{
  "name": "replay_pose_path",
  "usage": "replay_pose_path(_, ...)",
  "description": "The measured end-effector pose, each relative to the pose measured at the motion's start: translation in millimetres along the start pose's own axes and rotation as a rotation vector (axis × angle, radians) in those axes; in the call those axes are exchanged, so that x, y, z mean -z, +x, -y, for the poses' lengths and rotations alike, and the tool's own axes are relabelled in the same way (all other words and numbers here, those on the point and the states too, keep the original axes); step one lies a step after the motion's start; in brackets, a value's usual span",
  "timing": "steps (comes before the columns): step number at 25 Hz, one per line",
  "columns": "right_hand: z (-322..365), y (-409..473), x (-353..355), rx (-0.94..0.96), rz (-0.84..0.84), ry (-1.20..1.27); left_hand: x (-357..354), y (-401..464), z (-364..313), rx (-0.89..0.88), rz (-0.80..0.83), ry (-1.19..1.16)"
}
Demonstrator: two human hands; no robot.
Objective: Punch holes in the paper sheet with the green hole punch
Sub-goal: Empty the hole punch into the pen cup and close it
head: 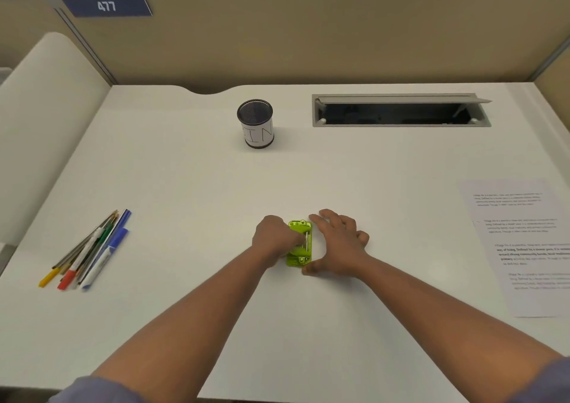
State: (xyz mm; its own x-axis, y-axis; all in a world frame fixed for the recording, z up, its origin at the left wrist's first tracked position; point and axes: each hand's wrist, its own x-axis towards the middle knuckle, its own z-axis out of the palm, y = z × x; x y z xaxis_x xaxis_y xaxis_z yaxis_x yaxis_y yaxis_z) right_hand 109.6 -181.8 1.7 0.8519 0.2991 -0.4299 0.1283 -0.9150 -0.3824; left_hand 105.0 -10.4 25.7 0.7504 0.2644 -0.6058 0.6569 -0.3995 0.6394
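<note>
Nearest, around the middle of the bench [308, 171], the green hole punch [299, 243] lies flat between both hands. From its left side the left hand [274, 237] curls its fingers onto the punch; the right hand [337, 242] is spread beside its right side, thumb at the near corner and forefinger at the far one. Toward the left edge lies a bundle of pens [88, 253]. At the right edge lies the paper sheet [524, 242], well apart from the punch. Farther back stands a mesh cup [256, 124], with a cable slot [401, 111] near the far edge.
</note>
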Motion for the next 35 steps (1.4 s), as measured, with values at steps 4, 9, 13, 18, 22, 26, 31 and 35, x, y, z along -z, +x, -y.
replay_pose_path(4,-4.9,-5.0,5.4,0.018,0.028,0.057,17.3,1.6,-0.3,-0.007,-0.007,-0.012)
replay_pose_path(9,-11.1,-11.2,8.8,0.054,0.048,0.122,56.3,8.4,8.5,0.010,-0.079,-0.017)
replay_pose_path(13,-8.2,-15.4,3.3,0.057,0.039,0.076,82.1,17.0,19.8,0.037,-0.119,0.013)
replay_pose_path(18,-5.9,-16.5,-1.1,0.049,0.031,0.043,97.4,27.5,30.5,0.062,-0.174,0.026)
replay_pose_path(22,-6.1,-17.5,-2.3,0.051,0.034,0.033,100.2,32.7,32.9,0.045,-0.186,0.015)
replay_pose_path(26,-6.2,-17.3,-2.8,0.049,0.032,0.025,102.8,34.6,31.4,0.039,-0.202,0.036)
replay_pose_path(31,-6.1,-18.3,-2.8,0.060,0.049,-0.011,103.1,36.9,42.5,-0.012,-0.215,0.019)
replay_pose_path(35,3.7,-14.2,-1.7,0.077,-0.004,0.058,111.4,38.8,63.9,-0.226,-0.421,0.035)
